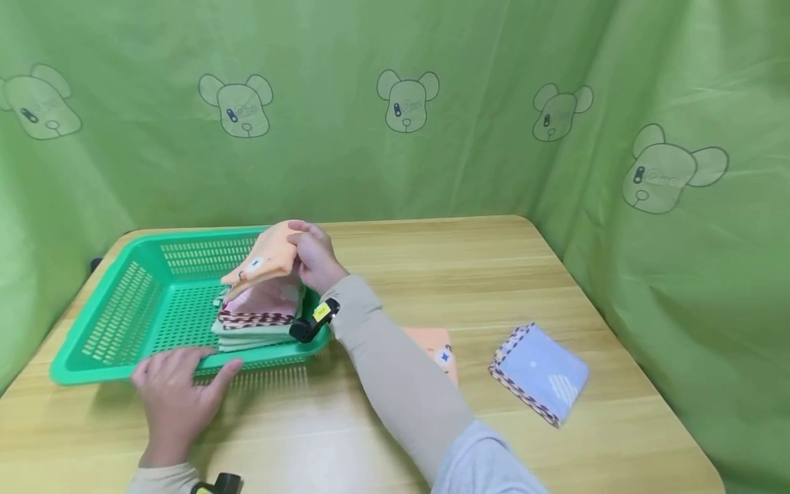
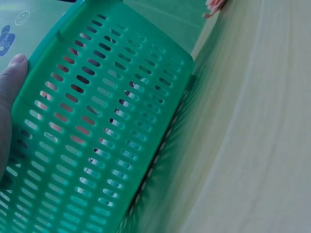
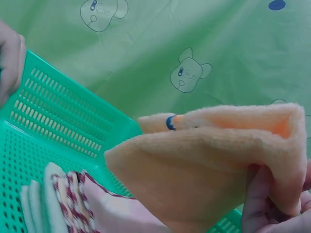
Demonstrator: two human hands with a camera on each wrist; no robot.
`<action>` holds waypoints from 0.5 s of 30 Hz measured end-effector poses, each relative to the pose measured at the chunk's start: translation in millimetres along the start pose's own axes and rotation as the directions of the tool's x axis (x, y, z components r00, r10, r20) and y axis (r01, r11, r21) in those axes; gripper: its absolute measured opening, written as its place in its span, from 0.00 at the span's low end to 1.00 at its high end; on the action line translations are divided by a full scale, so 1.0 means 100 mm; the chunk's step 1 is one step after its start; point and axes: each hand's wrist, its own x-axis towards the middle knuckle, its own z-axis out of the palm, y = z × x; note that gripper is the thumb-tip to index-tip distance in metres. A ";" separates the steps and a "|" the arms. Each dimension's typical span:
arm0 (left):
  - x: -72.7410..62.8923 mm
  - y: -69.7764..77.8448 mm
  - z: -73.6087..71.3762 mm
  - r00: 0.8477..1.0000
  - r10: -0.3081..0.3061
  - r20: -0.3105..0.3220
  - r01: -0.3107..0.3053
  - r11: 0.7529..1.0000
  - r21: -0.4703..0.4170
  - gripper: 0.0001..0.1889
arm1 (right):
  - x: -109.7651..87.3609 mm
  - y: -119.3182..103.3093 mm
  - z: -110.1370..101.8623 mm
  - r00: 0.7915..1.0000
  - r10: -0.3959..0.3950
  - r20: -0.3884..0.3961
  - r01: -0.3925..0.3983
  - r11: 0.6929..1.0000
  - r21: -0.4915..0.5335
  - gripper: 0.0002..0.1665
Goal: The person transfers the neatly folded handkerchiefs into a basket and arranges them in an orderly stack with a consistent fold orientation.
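My right hand (image 1: 317, 261) pinches a folded orange towel (image 1: 271, 250) by its right edge, above the right side of a green plastic basket (image 1: 92, 375). In the right wrist view the towel (image 3: 180, 170) hangs folded in layers, with thumb and fingers at its lower right corner. Beneath it in the basket lies a stack of folded towels: a pink towel (image 1: 265, 300) with a dark red and white edge on top, pale green towels (image 1: 253, 339) below. My left hand (image 1: 179, 394) grips the basket's front rim, its fingers over the edge and the thumb outside.
Another orange towel (image 1: 432, 343) lies on the wooden table (image 1: 444, 274), partly hidden by my right forearm. Farther right lies a folded blue towel (image 1: 543, 374) with a brown and white edge. A green curtain (image 1: 333, 171) with bear heads surrounds the table's back and sides.
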 end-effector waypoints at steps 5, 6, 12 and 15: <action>0.00 -0.01 -0.01 1.000 -0.010 0.026 0.010 1.000 0.001 0.44 | 0.01 0.07 0.05 1.000 0.001 0.003 -0.001 1.000 0.028 0.15; 0.00 -0.01 -0.01 1.000 -0.011 0.029 0.011 1.000 0.000 0.44 | 0.01 0.08 0.05 1.000 0.001 0.002 -0.001 1.000 0.027 0.14; 0.00 -0.01 -0.02 0.999 -0.013 0.035 0.013 1.000 -0.004 0.44 | 0.02 0.11 0.04 0.999 0.037 0.026 -0.037 0.999 -0.027 0.15; 0.00 -0.01 -0.02 0.999 -0.013 0.032 0.013 1.000 -0.004 0.44 | 0.01 0.12 0.04 0.995 0.073 0.067 -0.068 0.996 -0.064 0.17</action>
